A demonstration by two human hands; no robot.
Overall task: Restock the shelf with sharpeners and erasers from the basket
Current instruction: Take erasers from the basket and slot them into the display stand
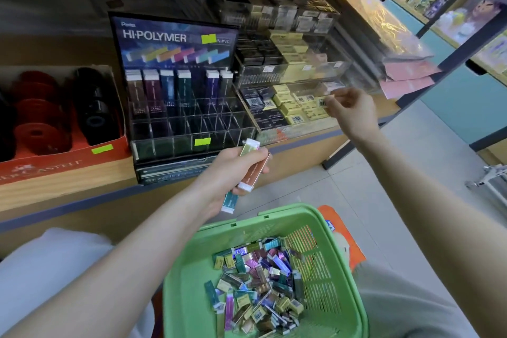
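Erasers lie in a loose heap in the green basket at our knees, so we judge the restocking to be partway through, with plenty left to shelve. Our left hand is curled round a bunch of slim erasers, a brown one on top with a pale one and a teal one poking out, held just in front of the display rack on the shelf. That rack has a back row of upright sleeves and many bare slots in front. Our right hand reaches well apart from the left, over the clear tray of small yellow and black blocks beside the rack. Its thumb and forefinger seem to pinch a small eraser with a barcode, though blur keeps us from being sure. The step in hand, as we read it, is setting that small piece among its like. Next we would pick one slim eraser from the bunch, match its colour to a column, and slide it upright into a slot without knocking the thin dividers. A cardboard box to the left holds round red and black things, likely sharpeners.
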